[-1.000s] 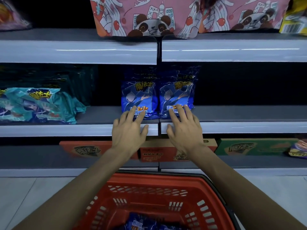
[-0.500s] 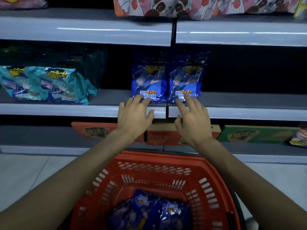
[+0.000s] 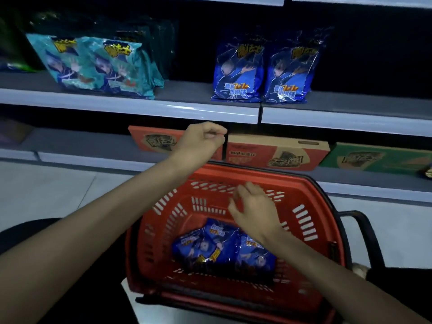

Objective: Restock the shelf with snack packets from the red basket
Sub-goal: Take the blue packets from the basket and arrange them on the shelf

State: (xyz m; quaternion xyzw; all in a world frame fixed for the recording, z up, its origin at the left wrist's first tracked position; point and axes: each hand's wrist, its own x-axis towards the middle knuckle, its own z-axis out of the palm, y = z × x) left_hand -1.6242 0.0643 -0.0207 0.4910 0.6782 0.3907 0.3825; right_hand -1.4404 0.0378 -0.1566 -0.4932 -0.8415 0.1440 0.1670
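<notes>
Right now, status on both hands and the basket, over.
Left hand curled, empty. Right hand open above basket packets in red basket. Shelved pair upright. Reach unobstructed.

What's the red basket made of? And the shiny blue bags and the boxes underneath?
Red basket: looks like hard moulded plastic, with slotted walls.
Blue bags: probably thin glossy film, crinkled and glinting.
Boxes: likely matte printed cardboard, flat faces, a cut handle slot.

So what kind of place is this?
Probably a shop aisle: long tiered shelves, identical blue snack packets faced out on them, and a red shopping basket holding more.
</notes>
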